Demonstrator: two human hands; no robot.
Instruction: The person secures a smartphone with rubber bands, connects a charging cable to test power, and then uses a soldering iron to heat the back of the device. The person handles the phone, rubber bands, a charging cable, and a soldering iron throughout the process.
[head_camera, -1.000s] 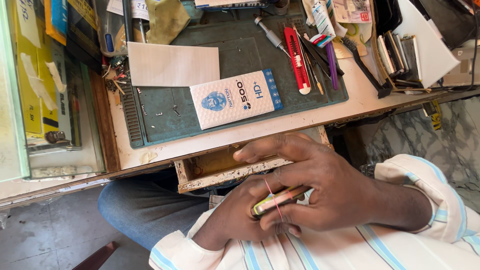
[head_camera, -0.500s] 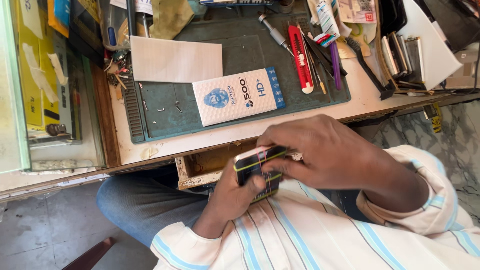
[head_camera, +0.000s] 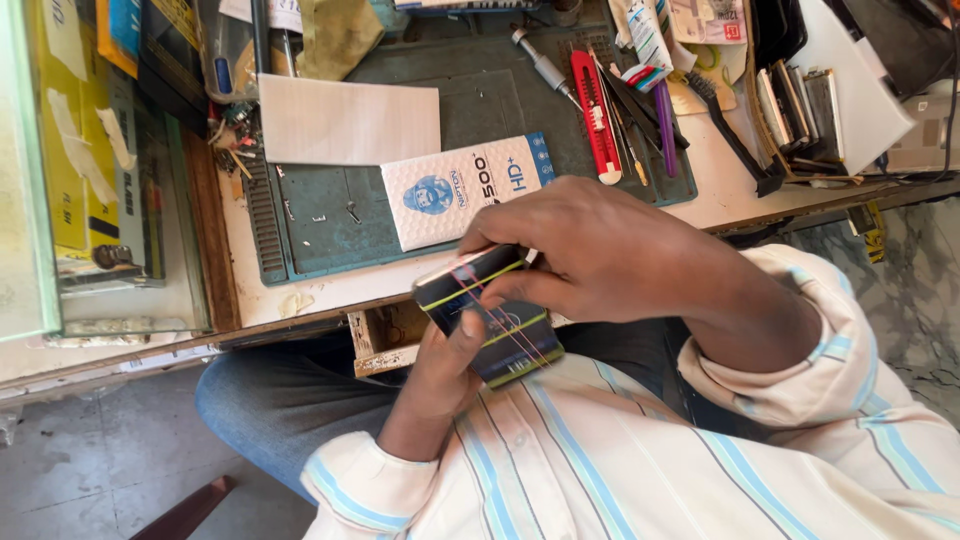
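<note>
The person holds a dark phone (head_camera: 490, 315) bound with thin rubber bands (head_camera: 485, 285) above the lap, just in front of the counter (head_camera: 720, 190) edge. The left hand (head_camera: 445, 375) supports it from below, its grip closed around the lower body with the thumb pressed on the face. The right hand (head_camera: 590, 250) covers the upper end, its grip closed on that end; the fingertips appear to pinch a band, though they are partly hidden.

To do this step well, the supporting hand should keep the phone flat and steady while the other hand works one band at a time, keeping the bands parallel and even, clear of the corners.

On the counter behind lie a green work mat (head_camera: 330, 215), a white-and-blue flat package (head_camera: 465, 190), a red cutter (head_camera: 595, 115) and a purple pen (head_camera: 666, 130).
</note>
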